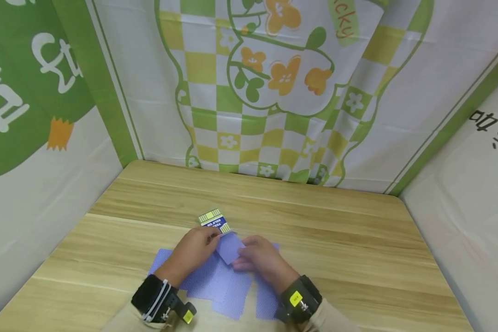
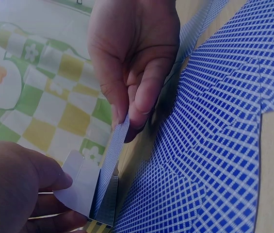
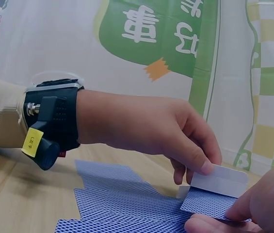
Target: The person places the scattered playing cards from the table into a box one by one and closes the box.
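Note:
A small yellow-and-blue playing-card box (image 1: 216, 220) lies on the table with its open end toward me. My left hand (image 1: 192, 249) holds the box at its open end, thumb on the raised white flap (image 3: 219, 180). Between thumb and fingers my right hand (image 1: 261, 259) pinches a blue-backed playing card (image 1: 230, 248). In the left wrist view, the card's far end reaches into the box mouth beside the flap. Whether it is one card or a few together I cannot tell. Under both hands, blue-checked cards (image 2: 214, 126) lie spread and overlapping, backs up.
The wooden table (image 1: 348, 249) extends around the cards on both sides and behind the box. A printed green-and-white curtain (image 1: 269, 152) hangs along its back edge, with similar cloth walls left and right. Each wrist wears a black camera strap (image 1: 300, 299).

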Demonstrator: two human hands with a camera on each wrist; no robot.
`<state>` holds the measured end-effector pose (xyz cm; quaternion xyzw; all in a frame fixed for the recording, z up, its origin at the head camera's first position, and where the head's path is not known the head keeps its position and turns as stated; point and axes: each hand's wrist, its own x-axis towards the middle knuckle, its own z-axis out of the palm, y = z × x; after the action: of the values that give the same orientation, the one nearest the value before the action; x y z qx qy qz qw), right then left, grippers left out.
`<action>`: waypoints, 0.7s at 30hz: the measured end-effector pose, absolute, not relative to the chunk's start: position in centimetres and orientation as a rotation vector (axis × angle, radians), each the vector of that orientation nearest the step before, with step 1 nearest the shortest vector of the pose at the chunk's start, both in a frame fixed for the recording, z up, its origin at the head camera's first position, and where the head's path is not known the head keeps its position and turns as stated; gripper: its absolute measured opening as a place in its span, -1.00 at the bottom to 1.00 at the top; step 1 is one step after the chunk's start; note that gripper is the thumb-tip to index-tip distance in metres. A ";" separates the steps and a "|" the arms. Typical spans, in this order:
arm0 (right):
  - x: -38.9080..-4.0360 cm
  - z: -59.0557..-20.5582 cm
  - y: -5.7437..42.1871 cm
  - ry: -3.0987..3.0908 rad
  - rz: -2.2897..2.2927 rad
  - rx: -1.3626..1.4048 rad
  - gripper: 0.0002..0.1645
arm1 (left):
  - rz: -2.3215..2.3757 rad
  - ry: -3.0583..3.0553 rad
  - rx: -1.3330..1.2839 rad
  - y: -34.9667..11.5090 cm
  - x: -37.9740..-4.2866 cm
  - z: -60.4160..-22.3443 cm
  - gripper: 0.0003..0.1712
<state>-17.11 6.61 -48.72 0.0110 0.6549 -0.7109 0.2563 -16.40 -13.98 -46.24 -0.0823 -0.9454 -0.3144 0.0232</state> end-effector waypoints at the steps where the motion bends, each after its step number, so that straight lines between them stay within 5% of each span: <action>1: -17.1 -48.8 6.5 1.777 -1.932 0.032 -0.56 | -0.978 -2.928 -0.253 -14.0 -16.4 -46.3 -0.85; 21: -18.5 -49.3 5.0 1.778 -1.974 -0.062 -0.41 | -1.006 -2.914 -0.297 -13.9 -16.4 -46.5 -0.91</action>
<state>-18.54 4.99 -49.30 -0.0225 0.6495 -0.7211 0.2399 -16.43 -13.88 -46.45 -0.0957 -0.9407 -0.3247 0.0222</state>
